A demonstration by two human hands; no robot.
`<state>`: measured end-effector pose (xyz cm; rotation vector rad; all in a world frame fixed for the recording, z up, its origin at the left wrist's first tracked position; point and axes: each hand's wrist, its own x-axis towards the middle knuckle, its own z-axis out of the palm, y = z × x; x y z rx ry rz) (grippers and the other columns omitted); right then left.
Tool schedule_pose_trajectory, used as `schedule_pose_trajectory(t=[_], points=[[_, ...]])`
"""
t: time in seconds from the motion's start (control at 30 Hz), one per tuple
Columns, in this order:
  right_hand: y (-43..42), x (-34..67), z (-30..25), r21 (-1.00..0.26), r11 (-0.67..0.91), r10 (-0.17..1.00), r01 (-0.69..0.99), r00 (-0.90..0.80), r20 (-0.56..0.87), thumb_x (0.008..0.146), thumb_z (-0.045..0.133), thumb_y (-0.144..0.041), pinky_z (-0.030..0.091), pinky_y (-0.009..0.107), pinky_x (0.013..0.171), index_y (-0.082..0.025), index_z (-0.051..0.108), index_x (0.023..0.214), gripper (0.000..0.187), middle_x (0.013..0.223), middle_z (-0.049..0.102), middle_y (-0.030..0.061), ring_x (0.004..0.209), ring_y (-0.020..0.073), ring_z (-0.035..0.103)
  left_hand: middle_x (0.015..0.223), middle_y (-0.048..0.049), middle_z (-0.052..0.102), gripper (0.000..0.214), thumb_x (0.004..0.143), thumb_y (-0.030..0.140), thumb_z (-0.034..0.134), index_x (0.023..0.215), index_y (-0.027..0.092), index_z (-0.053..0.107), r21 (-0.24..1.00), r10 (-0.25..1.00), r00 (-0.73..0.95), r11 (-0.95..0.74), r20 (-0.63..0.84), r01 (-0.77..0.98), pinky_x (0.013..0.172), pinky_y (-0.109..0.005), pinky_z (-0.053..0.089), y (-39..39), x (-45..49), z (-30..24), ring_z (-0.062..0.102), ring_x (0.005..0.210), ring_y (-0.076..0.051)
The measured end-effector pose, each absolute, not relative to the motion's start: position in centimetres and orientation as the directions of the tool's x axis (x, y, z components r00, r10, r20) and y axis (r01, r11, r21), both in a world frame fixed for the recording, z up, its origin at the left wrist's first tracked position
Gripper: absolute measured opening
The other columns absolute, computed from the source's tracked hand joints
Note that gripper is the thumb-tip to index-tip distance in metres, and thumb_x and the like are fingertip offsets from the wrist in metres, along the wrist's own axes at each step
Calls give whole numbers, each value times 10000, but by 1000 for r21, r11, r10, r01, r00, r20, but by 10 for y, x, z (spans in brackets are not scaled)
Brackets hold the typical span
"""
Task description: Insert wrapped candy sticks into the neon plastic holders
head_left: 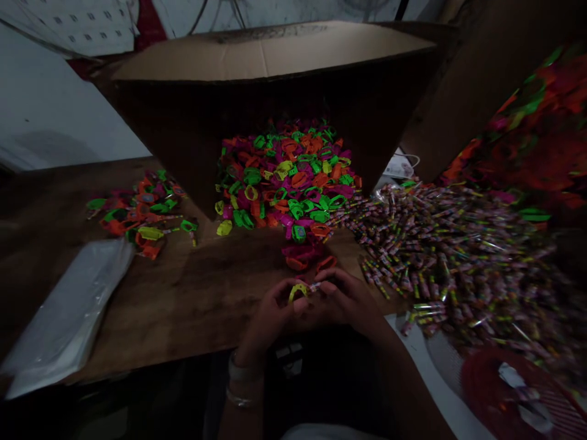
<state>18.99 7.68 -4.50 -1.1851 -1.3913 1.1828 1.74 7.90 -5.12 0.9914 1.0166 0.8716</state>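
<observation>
My left hand (pixel 274 318) and my right hand (pixel 345 297) meet over the near edge of the wooden table (pixel 192 299). Between their fingertips sits a small yellow plastic ring-shaped piece (pixel 297 291); the left fingers pinch it. The right fingers pinch a thin wrapped stick (pixel 316 285) against the ring. Just beyond the hands lie a few red and pink plastic pieces (pixel 306 256). A big heap of green, orange, pink and yellow plastic pieces (pixel 287 177) spills out of a tipped cardboard box (pixel 270 61).
A heap of small wrapped sticks (pixel 454 250) covers the right side of the table. A smaller pile of plastic pieces (pixel 140 211) lies at the left, with a stack of clear plastic bags (pixel 68 311) nearer. A red basket (pixel 513 397) is at bottom right.
</observation>
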Motion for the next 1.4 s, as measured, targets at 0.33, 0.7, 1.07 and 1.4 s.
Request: schedule_pose_trajectory(t=[0.33,0.7,1.07,1.4], points=[[75,192,-45,-935,193,974,297,-172,147,855,486,-182,461,260,743,-201,610,863,126,846,685,23,817,158,625,898,-36,656,226,687,316,677,853,171,627,974,938,264,210,-226,88,771,-266,439,82,22,-54,578,892,-199],[80,180,-59,-987,70,993,145,88,83,813,572,-313,499,330,844,-242,516,1241,438,1093,681,51,986,195,638,865,-22,677,360,653,361,762,938,184,632,903,967,-45,216,-249,-371,720,-240,495,99,7,-68,621,795,-156],[69,266,-88,-481,-211,928,851,330,176,789,497,-247,473,371,711,-150,635,804,169,810,688,141,764,263,638,1082,-96,651,390,716,380,676,1063,210,625,974,961,-199,159,-190,-161,850,-390,502,121,-16,-66,635,942,-228],[80,252,-86,-498,-181,932,848,310,189,781,467,-102,468,402,761,-148,637,884,204,878,677,168,834,278,630,1085,-103,542,37,733,187,641,749,185,675,849,964,-71,-191,258,493,948,-410,417,145,60,-72,538,1056,-247]])
